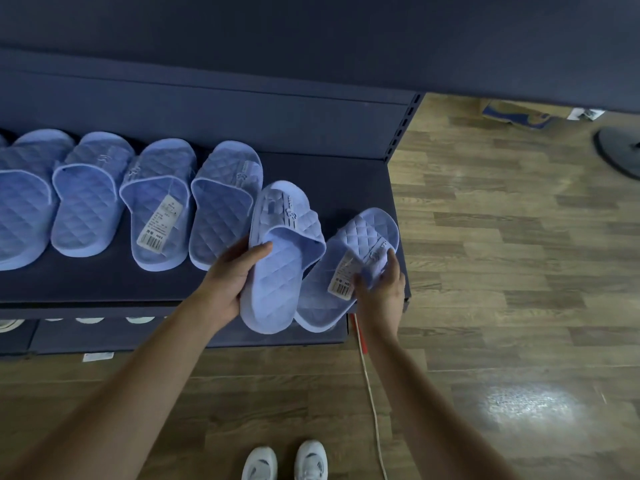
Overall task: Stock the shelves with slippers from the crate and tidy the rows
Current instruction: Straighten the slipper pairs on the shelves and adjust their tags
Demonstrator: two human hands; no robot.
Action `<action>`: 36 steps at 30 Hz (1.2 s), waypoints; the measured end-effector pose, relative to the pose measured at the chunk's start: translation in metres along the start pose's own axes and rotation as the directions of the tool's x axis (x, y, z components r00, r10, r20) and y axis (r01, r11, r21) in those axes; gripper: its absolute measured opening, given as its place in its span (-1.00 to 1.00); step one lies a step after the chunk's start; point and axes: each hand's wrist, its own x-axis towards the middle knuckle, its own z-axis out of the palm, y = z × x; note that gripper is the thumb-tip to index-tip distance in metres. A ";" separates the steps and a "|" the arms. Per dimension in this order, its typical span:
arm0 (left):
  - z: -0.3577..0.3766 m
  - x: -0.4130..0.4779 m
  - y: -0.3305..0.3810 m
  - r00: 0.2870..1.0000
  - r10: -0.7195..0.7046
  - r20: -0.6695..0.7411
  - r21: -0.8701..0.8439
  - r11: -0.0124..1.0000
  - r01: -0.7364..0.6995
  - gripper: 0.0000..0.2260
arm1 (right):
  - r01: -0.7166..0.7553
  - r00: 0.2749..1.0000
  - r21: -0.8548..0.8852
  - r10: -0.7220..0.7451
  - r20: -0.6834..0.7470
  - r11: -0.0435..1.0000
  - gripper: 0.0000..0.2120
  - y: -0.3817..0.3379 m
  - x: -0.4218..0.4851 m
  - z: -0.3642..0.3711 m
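Note:
Several light blue quilted slippers [156,206] lie in a row on the dark blue shelf [114,285]. My left hand [232,282] grips another blue slipper [280,258] by its left edge, tilted on its side above the shelf's front right part. Right beside it, my right hand [381,289] holds a tagged slipper [346,271] by its right side, fingers over the strap, thumb near the white barcode tag. That slipper's heel sticks out past the shelf's front edge. The crate is out of view.
A lower shelf [104,336] shows pale shoes under the front edge. The shelf ends at a slotted upright [401,129] on the right, with wooden floor [502,271] beyond. A white cord [372,393] runs across the floor. A round dark stand base [620,150] sits far right.

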 end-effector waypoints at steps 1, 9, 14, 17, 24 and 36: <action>0.002 0.001 -0.001 0.999 0.035 -0.028 0.035 0.999 -0.034 -0.73 | 0.007 1.000 -0.016 -0.007 -0.016 1.000 -0.43 -0.002 0.005 -0.001; 0.016 0.027 -0.017 0.984 0.117 -0.133 0.071 0.992 -0.108 -0.77 | 0.137 0.988 -0.206 -0.120 0.095 0.969 -0.53 -0.004 0.058 -0.028; 0.028 0.043 -0.035 0.967 0.137 -0.216 0.229 0.970 -0.087 -0.73 | 0.120 0.989 -0.115 -0.108 0.105 0.986 -0.63 -0.009 0.067 -0.025; 0.030 0.039 -0.044 0.925 0.237 -0.297 0.468 0.880 -0.075 -0.71 | 0.120 0.991 -0.067 -0.116 0.059 0.990 -0.63 0.001 0.054 -0.023; 0.028 0.011 -0.056 0.913 0.345 -0.215 0.723 0.685 -0.089 -0.36 | 0.405 0.912 -0.298 -0.403 0.071 0.864 -0.78 0.024 0.018 -0.028; 0.022 -0.009 -0.063 0.910 0.403 -0.100 0.784 0.594 -0.177 -0.36 | 0.481 0.851 -0.481 -0.522 0.055 0.733 -0.70 0.017 0.021 -0.006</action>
